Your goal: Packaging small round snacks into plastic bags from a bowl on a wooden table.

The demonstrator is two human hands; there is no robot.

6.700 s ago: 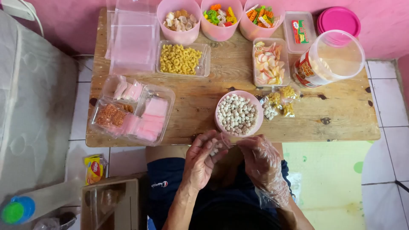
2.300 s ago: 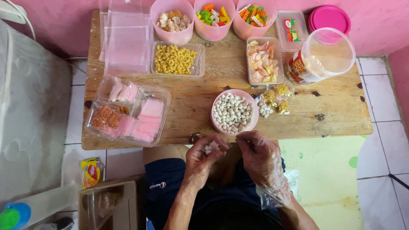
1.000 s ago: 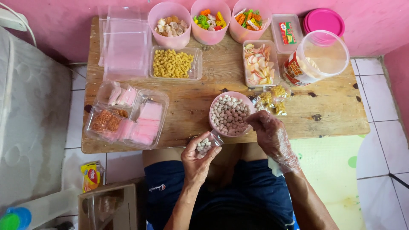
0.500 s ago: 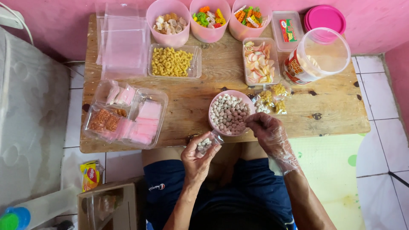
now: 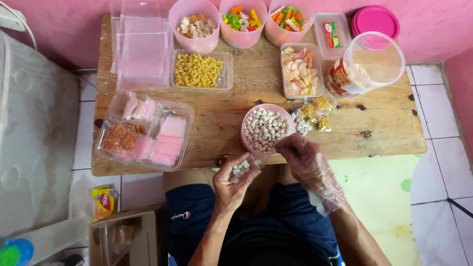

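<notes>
My left hand (image 5: 231,183) grips a small clear plastic bag (image 5: 242,167) that holds some pale round balls, just below the table's front edge. My right hand (image 5: 308,160), in a thin clear plastic glove, pinches at the bag's open top, beside the pink bowl (image 5: 246,123) full of the same whitish balls (image 5: 266,129). The bowl stands on the wooden table (image 5: 236,101) near its front edge. Both hands are close together over my lap.
At the back stand three pink cups of snacks (image 5: 196,23), a tray of yellow macaroni (image 5: 198,70), a tray of pink-white crackers (image 5: 300,74), a clear jar (image 5: 369,64) and pink lid (image 5: 376,19). Empty clear bags (image 5: 142,47) and trays of filled packets (image 5: 152,138) lie left.
My right hand went from my lap up to the pink bowl, then came back to the small bag in my left hand. The bag now holds balls.
</notes>
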